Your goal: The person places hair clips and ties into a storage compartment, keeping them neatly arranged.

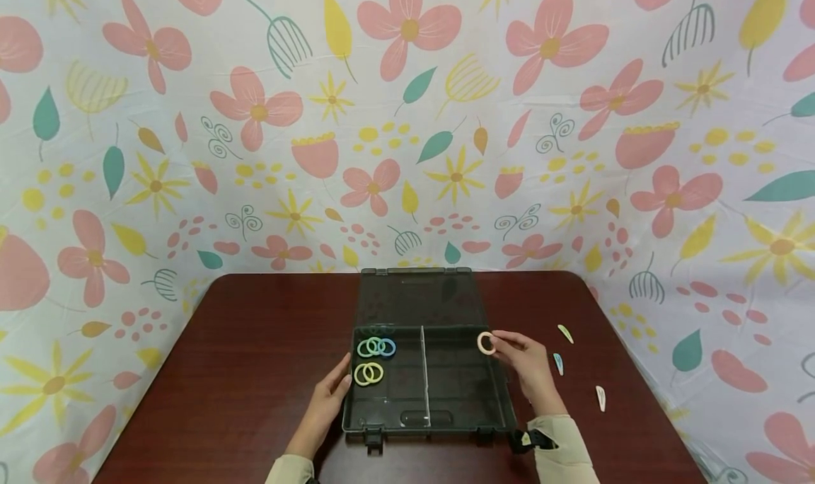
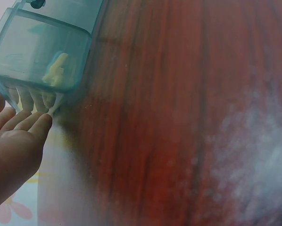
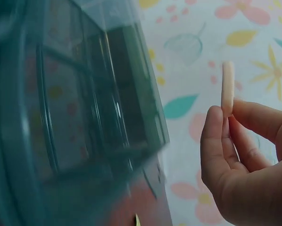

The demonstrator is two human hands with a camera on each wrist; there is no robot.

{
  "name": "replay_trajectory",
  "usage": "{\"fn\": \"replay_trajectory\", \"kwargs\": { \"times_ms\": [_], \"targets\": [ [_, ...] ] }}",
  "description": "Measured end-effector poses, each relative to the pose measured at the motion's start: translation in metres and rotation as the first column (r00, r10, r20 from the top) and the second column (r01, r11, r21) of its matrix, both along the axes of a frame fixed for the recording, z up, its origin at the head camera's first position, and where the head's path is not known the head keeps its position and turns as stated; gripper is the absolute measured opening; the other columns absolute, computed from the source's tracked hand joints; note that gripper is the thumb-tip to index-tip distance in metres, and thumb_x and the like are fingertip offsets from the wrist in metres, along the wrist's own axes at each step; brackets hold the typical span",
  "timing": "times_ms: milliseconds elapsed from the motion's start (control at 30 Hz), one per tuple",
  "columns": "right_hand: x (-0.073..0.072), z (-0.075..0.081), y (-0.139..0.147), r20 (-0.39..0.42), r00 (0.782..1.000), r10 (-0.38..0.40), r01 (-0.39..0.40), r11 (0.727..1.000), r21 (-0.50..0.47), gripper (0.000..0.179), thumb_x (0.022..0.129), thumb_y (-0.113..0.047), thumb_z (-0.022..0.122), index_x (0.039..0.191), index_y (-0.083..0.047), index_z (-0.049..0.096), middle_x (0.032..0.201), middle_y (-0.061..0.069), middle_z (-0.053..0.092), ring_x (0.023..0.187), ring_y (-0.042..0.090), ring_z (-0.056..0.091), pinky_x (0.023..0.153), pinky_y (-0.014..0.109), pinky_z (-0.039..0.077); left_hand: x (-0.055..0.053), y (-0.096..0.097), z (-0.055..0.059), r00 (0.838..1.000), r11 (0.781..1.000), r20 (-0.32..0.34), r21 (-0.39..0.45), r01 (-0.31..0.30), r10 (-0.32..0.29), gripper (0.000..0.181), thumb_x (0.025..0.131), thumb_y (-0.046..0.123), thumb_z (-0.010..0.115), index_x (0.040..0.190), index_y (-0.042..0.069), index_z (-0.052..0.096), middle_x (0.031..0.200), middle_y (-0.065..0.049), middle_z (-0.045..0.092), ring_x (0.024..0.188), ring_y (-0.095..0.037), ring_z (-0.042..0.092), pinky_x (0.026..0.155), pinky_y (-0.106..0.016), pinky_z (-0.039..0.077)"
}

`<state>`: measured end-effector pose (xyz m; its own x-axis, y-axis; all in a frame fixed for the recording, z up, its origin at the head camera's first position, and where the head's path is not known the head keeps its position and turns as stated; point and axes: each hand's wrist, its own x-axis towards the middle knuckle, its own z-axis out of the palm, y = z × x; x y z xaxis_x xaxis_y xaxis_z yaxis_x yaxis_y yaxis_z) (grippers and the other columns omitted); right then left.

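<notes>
A peach hair tie (image 1: pixel 486 343) is pinched between the thumb and fingers of my right hand (image 1: pixel 527 369), above the right compartment of an open dark see-through box (image 1: pixel 467 392). The right wrist view shows the hair tie (image 3: pixel 228 88) edge-on at the fingertips, beside the box wall. My left hand (image 1: pixel 327 398) lies against the box's left side; in the left wrist view its fingers (image 2: pixel 33 123) are stretched out and touch the wall. In the left compartment, green and blue hair ties (image 1: pixel 376 347) overlap in a row, with two yellow ones (image 1: pixel 368 374) nearer me.
Right of the box, a yellow-green hair clip (image 1: pixel 565 334), a blue one (image 1: pixel 558 364) and a white one (image 1: pixel 601 398) lie on the dark red table (image 1: pixel 242 371). The box lid (image 1: pixel 417 298) is folded back. A white divider (image 1: pixel 425 378) parts the two compartments.
</notes>
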<state>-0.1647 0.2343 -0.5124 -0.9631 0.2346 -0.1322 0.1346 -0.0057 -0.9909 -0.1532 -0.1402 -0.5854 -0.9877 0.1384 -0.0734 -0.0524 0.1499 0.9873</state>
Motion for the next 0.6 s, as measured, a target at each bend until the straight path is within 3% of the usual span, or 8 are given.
{"fn": "replay_trajectory", "kwargs": {
  "times_ms": [167, 333, 600],
  "targets": [
    [-0.005, -0.002, -0.027, -0.041, 0.998, 0.050, -0.049, 0.999, 0.015, 0.035, 0.086, -0.007, 0.072, 0.116, 0.011, 0.064, 0.100, 0.008, 0.069, 0.086, 0.019, 0.069, 0.074, 0.029, 0.057, 0.001, 0.000, -0.001, 1.000, 1.000, -0.005, -0.002, -0.002, 0.002, 0.051, 0.102, 0.014, 0.048, 0.151, 0.013, 0.034, 0.154, -0.014, 0.029, 0.140, -0.038, 0.025, 0.108, -0.056, 0.030],
    [-0.008, -0.002, -0.055, -0.059, 0.994, 0.092, -0.093, 0.996, -0.007, 0.029, 0.085, -0.003, 0.072, 0.111, 0.009, 0.067, 0.103, 0.017, 0.068, 0.085, 0.021, 0.069, 0.078, 0.035, 0.057, 0.000, 0.000, 0.000, 1.000, 1.000, -0.011, 0.001, -0.004, 0.004, 0.051, 0.102, 0.013, 0.049, 0.150, 0.012, 0.035, 0.154, -0.013, 0.030, 0.140, -0.038, 0.026, 0.108, -0.056, 0.029],
    [-0.011, -0.005, -0.092, -0.059, 0.989, 0.138, -0.142, 0.987, -0.070, 0.028, 0.084, 0.001, 0.071, 0.109, 0.012, 0.066, 0.098, 0.018, 0.070, 0.081, 0.020, 0.069, 0.072, 0.031, 0.058, -0.001, 0.000, 0.001, 1.000, 1.000, 0.006, -0.002, -0.007, 0.007, 0.051, 0.102, 0.015, 0.049, 0.151, 0.014, 0.034, 0.155, -0.012, 0.028, 0.141, -0.038, 0.025, 0.109, -0.057, 0.028]
  ]
}}
